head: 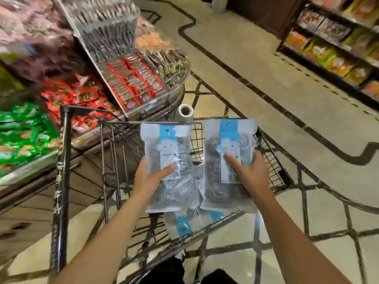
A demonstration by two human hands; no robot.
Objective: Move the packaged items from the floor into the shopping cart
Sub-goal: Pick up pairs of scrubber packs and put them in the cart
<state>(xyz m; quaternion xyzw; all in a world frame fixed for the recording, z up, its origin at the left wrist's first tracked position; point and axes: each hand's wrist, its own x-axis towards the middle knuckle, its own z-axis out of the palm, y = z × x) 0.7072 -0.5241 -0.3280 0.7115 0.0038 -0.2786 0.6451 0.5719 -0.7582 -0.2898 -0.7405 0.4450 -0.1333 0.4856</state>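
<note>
I hold two clear packets with blue-and-white headers, each showing steel scouring balls inside. My left hand [149,177] grips the left packet [170,193] from its left side, thumb on the label. The right packet [217,160] is gripped by my right hand [250,173], with the thumb pressed on its front. Both packets hang over the wire shopping cart [272,160]. More packets of the same kind [184,224] lie in the cart's basket below them.
A snack display with red [135,87] and green packets [22,136] stands close to the cart's left. A black post [61,181] rises beside it. A roll of plastic bags [185,112] sits beyond the cart's far rim. Shelves of goods [336,48] line the right. Tiled floor [266,78] lies between.
</note>
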